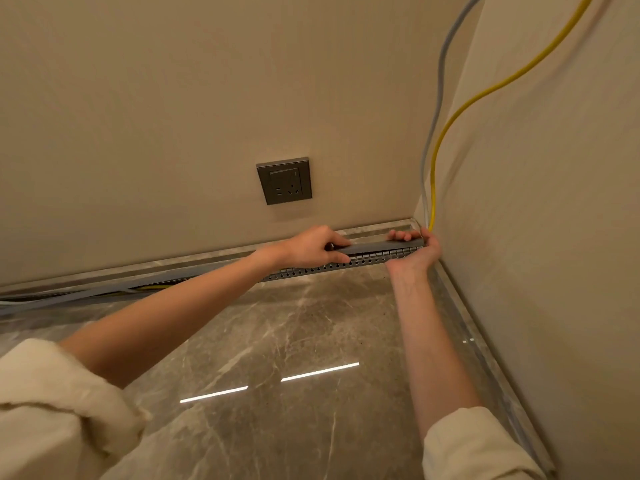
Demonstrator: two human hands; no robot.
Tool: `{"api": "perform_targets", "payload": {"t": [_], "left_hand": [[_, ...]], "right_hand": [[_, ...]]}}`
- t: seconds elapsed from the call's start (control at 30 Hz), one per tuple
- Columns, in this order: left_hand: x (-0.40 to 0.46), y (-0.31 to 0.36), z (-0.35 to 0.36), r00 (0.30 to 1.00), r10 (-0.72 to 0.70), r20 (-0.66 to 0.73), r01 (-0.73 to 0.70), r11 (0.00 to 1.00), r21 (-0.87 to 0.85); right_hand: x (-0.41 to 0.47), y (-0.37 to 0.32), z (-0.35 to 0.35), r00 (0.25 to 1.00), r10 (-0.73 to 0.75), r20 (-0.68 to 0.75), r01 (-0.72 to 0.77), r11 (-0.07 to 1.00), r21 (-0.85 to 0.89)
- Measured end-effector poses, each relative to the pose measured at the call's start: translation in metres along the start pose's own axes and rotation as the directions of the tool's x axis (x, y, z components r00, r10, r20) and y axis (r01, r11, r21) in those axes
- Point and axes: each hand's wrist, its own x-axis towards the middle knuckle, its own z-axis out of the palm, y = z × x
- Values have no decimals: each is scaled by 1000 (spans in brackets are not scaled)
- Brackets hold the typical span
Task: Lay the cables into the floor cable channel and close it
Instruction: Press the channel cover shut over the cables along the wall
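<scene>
A grey slotted cable channel (304, 270) runs along the foot of the back wall into the right corner. A flat grey cover strip (369, 248) lies on top of its right end. My left hand (311, 247) grips the strip's left part, thumb below and fingers on top. At the corner my right hand (417, 249) clasps the strip's right end. A yellow cable (450, 128) and a grey cable (440, 84) drop down the corner and enter the channel behind my right hand. Further left both cables lie in the uncovered channel (149, 288).
A grey wall socket (284, 181) sits on the back wall above the channel. The polished marble floor (294, 341) stretches toward me, with a marble skirting (485, 341) along the right wall. Cream sleeves cover my forearms near the bottom edge.
</scene>
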Motion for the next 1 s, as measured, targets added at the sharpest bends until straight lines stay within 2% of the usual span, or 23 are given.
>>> {"api": "perform_targets", "payload": {"t": [0.2, 0.37, 0.5, 0.7, 0.9, 1.0], "left_hand": [[-6, 1, 6, 994, 68, -85, -64, 997, 41], [-8, 3, 5, 991, 92, -101, -85, 994, 68], [-7, 6, 7, 983, 133, -128, -105, 972, 211], [10, 32, 13, 964, 177, -199, -130, 965, 230], [15, 31, 27, 934, 189, -302, -72, 930, 360], [14, 31, 28, 928, 211, -308, -81, 919, 385]], "right_hand": [[-3, -3, -5, 992, 91, 93, -101, 989, 112], [-5, -5, -8, 975, 150, 164, -177, 970, 167], [-4, -7, -1, 978, 164, 132, -183, 972, 151], [-7, 1, 9, 977, 183, 112, -197, 972, 131], [-8, 5, 4, 969, 178, 170, -207, 963, 174], [-8, 6, 1, 967, 148, 207, -186, 966, 178]]}}
